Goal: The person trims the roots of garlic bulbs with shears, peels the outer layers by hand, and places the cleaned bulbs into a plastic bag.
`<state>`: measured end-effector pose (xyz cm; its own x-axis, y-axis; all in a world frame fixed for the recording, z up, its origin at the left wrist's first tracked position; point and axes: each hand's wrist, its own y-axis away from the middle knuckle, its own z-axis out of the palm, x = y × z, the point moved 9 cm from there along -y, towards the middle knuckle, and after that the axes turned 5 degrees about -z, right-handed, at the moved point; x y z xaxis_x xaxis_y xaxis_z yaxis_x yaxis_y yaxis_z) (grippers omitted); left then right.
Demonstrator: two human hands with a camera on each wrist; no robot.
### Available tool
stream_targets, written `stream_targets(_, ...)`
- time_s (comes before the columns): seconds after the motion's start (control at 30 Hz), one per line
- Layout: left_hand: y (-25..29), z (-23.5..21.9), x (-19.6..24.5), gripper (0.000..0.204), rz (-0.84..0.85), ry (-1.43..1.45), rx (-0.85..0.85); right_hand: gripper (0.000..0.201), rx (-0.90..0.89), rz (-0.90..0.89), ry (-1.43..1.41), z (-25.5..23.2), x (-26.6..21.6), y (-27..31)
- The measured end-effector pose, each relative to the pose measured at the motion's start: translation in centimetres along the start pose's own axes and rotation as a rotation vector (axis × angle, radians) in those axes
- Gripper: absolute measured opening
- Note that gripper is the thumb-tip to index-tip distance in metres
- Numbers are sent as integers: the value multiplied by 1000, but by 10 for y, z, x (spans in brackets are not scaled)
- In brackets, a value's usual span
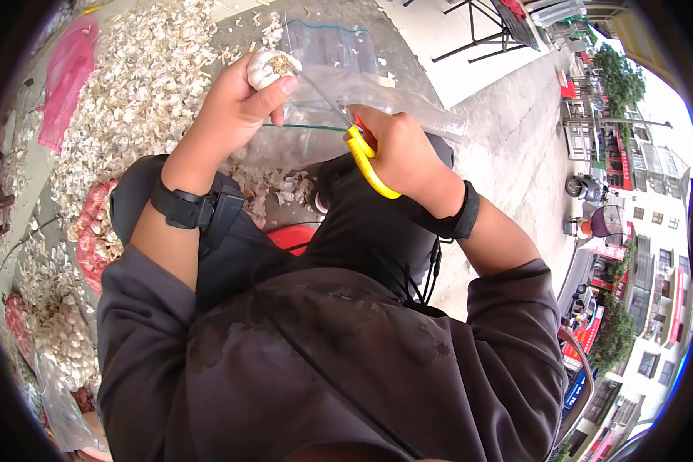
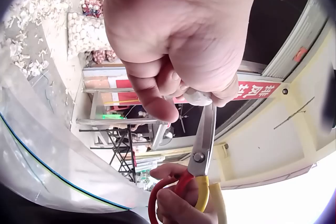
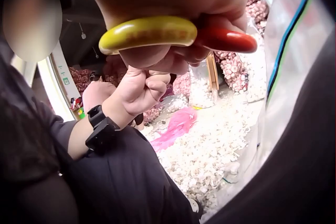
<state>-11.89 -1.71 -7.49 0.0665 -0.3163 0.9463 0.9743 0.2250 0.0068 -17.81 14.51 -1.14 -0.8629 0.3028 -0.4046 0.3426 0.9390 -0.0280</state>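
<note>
Left hand (image 1: 235,104) first: you've got the garlic bulb (image 1: 268,67) pinched between thumb and curled fingers, held up and out in front of your knees, root end turned toward the blades. That grip makes sense, I'd say, since it leaves the stubby end poking out past your fingertips where the scissors (image 1: 354,142) can get at it without nicking you.

Your right hand (image 1: 404,154) is wrapped around the scissor handles, the yellow loop showing under your knuckles and the red one tucked deeper in the palm. From the left wrist view the metal blades run straight up to the bulb and their tips meet it right at your fingers; can't tell how wide the blades are parted.

You're working over the clear plastic bag (image 1: 327,58) spread across your lap, probably so the trimmings drop onto it. Garlic skins (image 1: 142,85) are heaped on the ground off to your left, with a pink mesh sack (image 1: 65,77) lying beside them.
</note>
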Motion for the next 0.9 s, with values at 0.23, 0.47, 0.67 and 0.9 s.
stream_targets(0.23, 6, 10, 4, 44, 30, 73, -74, 45, 25, 129, -131, -5, 5, 2)
stream_targets(0.47, 6, 10, -5, 56, 24, 125, -178, 62, 144, -236, 81, -41, -16, -2)
stream_targets(0.67, 7, 14, -2, 57, 51, 92, -258, 62, 44, -243, 142, -43, -17, -4)
stream_targets(0.9, 9, 11, 1, 53, 46, -14, -144, 53, -27, -207, 209, -30, -11, -2)
